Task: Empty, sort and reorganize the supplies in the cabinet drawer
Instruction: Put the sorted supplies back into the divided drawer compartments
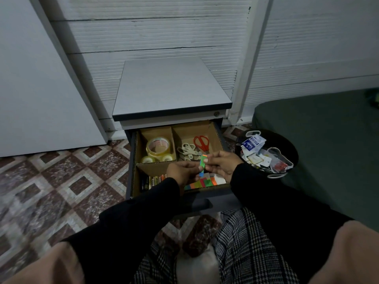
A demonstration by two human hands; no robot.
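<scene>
In the middle of the frame, your left hand (181, 171) and right hand (222, 163) pinch a small strip of colored sticky tabs (202, 163) above the drawer (207, 198). The tape rolls (158, 147), scissors (202, 142) and batteries (152, 181) already lie in separate cardboard compartments. It seems that only these tabs remain, for the lower right compartment.

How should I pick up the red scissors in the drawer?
Take the red scissors by their handle loops, reaching straight down from above. They lie flat in the back right compartment with the loops at the far end, bare and open; the blades point toward the hands and are partly hidden.
</scene>
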